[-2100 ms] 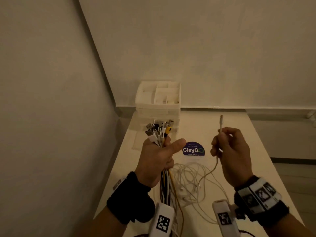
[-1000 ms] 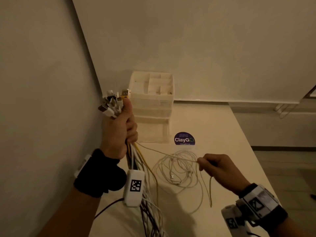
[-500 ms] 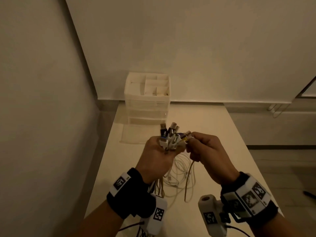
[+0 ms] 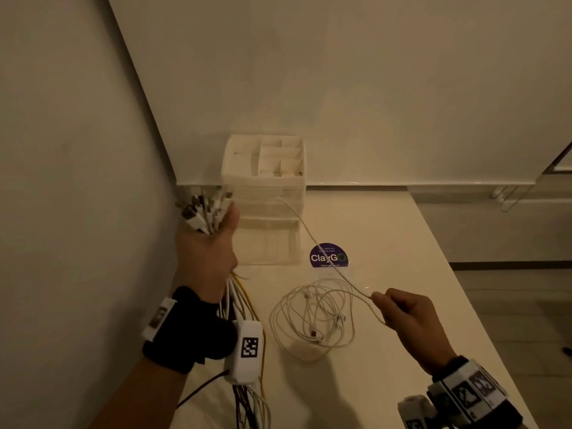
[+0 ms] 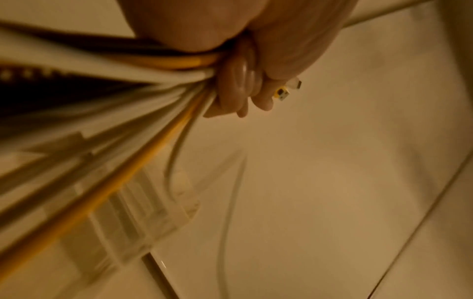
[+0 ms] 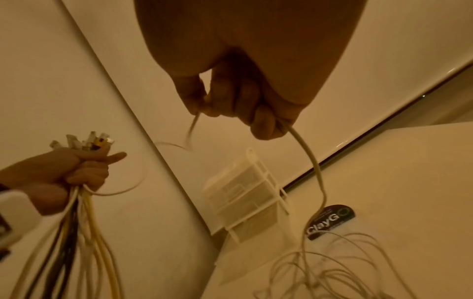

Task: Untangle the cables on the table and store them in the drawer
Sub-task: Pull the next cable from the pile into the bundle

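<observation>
Right hand [image 4: 405, 311] pinches one thin white cable [image 4: 315, 239]; left hand [image 4: 205, 247] fists the gathered cable bundle [image 4: 205, 209].

The cable's long axis runs up-left from the pinch to the bundle, its slack dropping into the loose white coil [image 4: 312, 323] on the cream table [image 4: 402, 243], nearer the right hand. Only the right wrist view shows it passing through the fingers [image 6: 266, 125]; the translucent drawer unit [image 4: 266, 193] stands behind.

- "ClayGO" in white letters, the last letter drawn as a green ring, on a dark blue half-round sticker [image 4: 328, 257] stuck flat on the bench [image 4: 402, 243], just right of the drawer unit's foot
- Smaller lines above and below that word on the sticker, too small to read
- The same sticker [image 6: 331, 221] in the right wrist view, reading "ClayG" with the ring after it
</observation>
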A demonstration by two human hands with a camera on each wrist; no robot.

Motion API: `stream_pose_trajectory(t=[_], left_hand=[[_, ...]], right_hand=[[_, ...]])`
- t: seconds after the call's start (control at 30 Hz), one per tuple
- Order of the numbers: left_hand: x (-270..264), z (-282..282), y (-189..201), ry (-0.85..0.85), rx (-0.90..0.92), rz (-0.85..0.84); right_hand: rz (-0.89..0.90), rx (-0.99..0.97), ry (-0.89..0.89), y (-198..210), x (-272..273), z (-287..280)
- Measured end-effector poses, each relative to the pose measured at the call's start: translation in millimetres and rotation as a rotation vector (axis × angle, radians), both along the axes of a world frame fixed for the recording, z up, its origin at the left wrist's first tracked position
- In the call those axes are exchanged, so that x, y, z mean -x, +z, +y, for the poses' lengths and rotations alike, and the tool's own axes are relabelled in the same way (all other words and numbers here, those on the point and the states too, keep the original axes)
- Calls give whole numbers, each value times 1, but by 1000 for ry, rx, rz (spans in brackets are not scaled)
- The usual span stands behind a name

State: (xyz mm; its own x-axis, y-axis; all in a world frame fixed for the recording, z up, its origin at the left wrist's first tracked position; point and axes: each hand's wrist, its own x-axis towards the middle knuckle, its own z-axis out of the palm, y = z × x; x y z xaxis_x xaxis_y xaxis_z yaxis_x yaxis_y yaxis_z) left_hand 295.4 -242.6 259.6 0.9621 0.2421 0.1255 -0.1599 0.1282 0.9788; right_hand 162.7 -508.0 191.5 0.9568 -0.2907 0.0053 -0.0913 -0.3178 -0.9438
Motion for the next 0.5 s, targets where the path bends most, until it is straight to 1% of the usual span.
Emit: stream_pose_trajectory(t=[0.03, 0.07, 0.13, 0.2, 0.23, 0.27, 0.3, 0.4, 0.43, 0.5], left_hand=[[7, -9, 0, 16, -65, -46], [15, -18, 2, -27, -119, -95], [34, -40, 4, -258, -243, -117], [48, -61, 1, -511, -320, -107], [53, -69, 0, -593, -360, -118], [56, -77, 0, -634, -405, -158], [59, -81, 2, -650, -428, -170], [64, -87, 8, -647, -314, -117], [64, -87, 11, -630, -284, -99], [58, -82, 12, -542, -259, -90]], right_hand=[[-12, -15, -22, 5, -4, 2], [-25, -33, -34, 10, -8, 4], [-67, -70, -1, 25, -17, 10], [-128, -89, 81, 44, -25, 18], [-165, -96, 113, 52, -28, 22], [-198, -115, 136, 61, -31, 25], [-217, -147, 150, 68, -34, 26], [-208, -184, 212, 78, -35, 23], [-194, -184, 242, 79, -33, 22], [-166, -206, 288, 72, -29, 17]])
